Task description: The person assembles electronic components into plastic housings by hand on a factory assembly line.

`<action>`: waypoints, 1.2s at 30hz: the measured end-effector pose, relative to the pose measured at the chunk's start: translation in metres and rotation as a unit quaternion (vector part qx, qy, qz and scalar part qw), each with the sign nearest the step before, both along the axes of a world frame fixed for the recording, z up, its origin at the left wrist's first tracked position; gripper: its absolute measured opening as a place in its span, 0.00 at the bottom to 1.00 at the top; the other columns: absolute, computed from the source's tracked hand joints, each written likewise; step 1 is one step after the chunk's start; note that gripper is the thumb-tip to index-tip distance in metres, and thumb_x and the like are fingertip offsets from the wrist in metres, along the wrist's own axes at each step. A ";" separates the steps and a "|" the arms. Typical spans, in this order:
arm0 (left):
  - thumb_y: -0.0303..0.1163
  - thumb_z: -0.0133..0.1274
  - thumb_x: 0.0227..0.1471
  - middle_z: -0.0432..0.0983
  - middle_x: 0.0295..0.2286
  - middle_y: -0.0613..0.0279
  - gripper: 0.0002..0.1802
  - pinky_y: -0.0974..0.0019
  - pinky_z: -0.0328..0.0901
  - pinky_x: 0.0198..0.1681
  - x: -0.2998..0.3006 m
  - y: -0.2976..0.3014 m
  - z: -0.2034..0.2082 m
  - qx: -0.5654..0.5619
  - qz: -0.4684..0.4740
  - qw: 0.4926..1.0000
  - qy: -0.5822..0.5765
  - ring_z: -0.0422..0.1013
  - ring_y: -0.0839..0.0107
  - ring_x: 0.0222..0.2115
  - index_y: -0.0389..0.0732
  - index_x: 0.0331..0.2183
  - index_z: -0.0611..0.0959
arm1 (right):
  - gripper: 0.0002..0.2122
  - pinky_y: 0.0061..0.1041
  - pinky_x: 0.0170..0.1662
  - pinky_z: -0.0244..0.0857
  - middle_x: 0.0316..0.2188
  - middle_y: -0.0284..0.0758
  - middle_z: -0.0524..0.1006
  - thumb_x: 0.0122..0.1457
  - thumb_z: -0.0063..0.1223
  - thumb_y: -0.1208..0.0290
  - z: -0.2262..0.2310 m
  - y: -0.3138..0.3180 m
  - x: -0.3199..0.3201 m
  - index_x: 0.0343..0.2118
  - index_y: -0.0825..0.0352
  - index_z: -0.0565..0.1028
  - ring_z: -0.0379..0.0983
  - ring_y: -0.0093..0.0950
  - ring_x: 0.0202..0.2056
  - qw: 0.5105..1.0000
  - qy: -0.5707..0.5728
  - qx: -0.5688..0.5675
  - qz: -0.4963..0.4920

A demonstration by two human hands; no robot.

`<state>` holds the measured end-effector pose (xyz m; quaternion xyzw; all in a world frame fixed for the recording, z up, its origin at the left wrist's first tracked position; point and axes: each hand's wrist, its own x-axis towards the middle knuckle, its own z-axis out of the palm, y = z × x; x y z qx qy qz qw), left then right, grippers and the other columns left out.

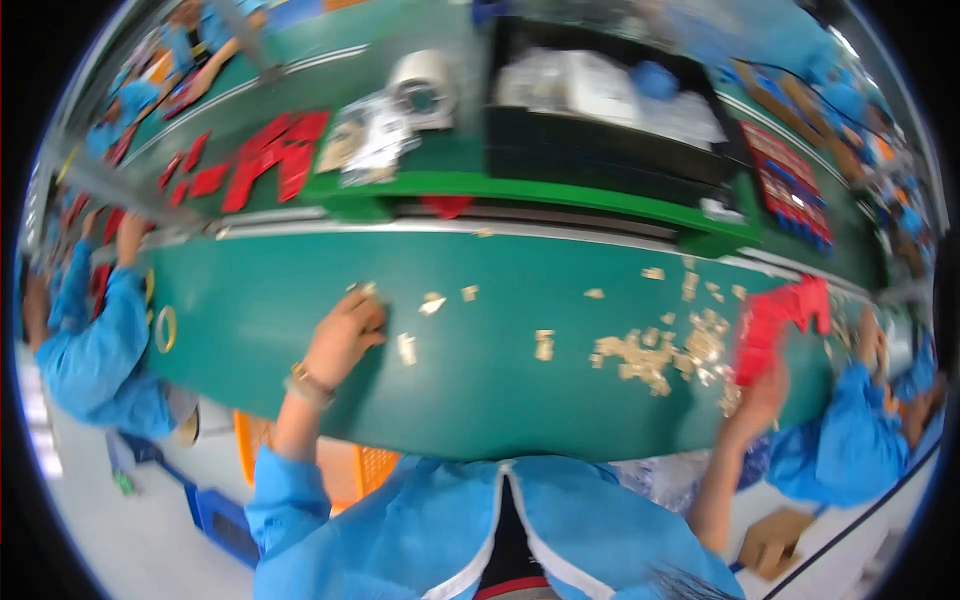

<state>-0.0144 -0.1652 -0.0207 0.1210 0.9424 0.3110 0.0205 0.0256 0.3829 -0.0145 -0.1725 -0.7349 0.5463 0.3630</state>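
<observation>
My right hand (763, 398) grips a bright red part (772, 325) at the right side of the green work surface (480, 390). The part is long, bends over at its far end and is blurred. To the left of it lies a loose heap of small beige pieces (645, 360), some of them shiny. My left hand (345, 335) is over the left part of the surface with its fingers curled together. A small pale piece (369, 289) shows at its fingertips; whether it is pinched is hidden. Several similar pieces (432, 303) are scattered nearby.
A green shelf (450, 186) runs across the far side, bearing a black bin (600, 150) of bagged items, a white roll (424, 90) and red parts (265, 160). Co-workers in blue sleeves sit at left (105, 330) and right (835, 440). An orange basket (375, 470) stands below the near edge.
</observation>
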 end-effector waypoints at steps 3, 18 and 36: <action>0.19 0.56 0.39 0.67 0.28 0.55 0.09 0.61 0.64 0.35 0.012 -0.018 -0.022 0.021 0.015 1.000 -0.002 0.67 0.57 0.31 0.37 0.23 0.72 | 0.20 0.31 0.58 0.56 0.53 0.39 0.67 0.66 0.40 0.65 -0.043 -0.085 0.010 0.57 0.70 0.64 0.63 0.30 0.54 0.965 -0.143 0.023 0.218; 0.12 0.49 0.45 0.68 0.27 0.58 0.11 0.69 0.64 0.29 0.033 0.114 0.037 0.158 0.007 0.984 0.075 0.68 0.69 0.27 0.36 0.32 0.74 | 0.14 0.25 0.34 0.62 0.29 0.30 0.69 0.47 0.58 0.68 -0.034 -0.188 0.028 0.39 0.61 0.77 0.68 0.26 0.32 0.815 -0.092 0.448 0.356; 0.24 0.63 0.37 0.77 0.30 0.59 0.14 0.56 0.64 0.39 0.034 0.169 0.023 0.258 0.055 0.964 0.012 0.71 0.60 0.32 0.40 0.32 0.80 | 0.04 0.21 0.28 0.66 0.28 0.31 0.75 0.59 0.46 0.77 -0.003 -0.202 -0.028 0.36 0.65 0.71 0.70 0.21 0.25 0.773 -0.148 -0.068 0.613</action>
